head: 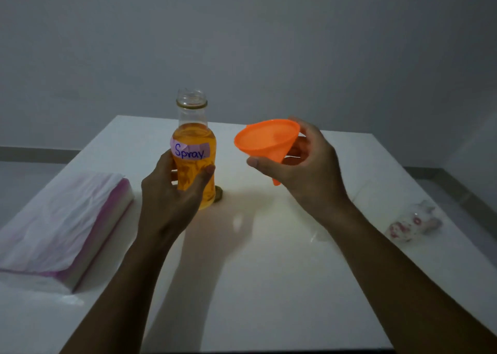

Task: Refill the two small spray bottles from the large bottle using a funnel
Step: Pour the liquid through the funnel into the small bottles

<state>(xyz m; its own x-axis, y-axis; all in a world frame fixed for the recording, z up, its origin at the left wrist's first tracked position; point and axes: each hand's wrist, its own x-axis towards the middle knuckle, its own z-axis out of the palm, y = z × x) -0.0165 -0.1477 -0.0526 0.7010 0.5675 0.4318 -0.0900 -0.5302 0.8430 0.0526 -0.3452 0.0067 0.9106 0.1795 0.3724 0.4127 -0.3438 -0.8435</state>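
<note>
On the white table (269, 273), mid-way across, your left hand (169, 192) curls its fingers round the uncapped large bottle (193, 138), which stands upright; your right hand (309, 170) pinches the funnel (266, 141) aloft just beside it. Likely setup: next, its spout needs a small spray bottle's neck, and none is clearly visible

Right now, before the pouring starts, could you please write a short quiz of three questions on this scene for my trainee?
1. True or false: the bottle labelled "Spray" is capped.
2. The right hand holds: A) a cup, B) the orange funnel, C) nothing.
3. Fill in: the left hand grips the ___.
Key: 1 false; 2 B; 3 bottle.
</note>
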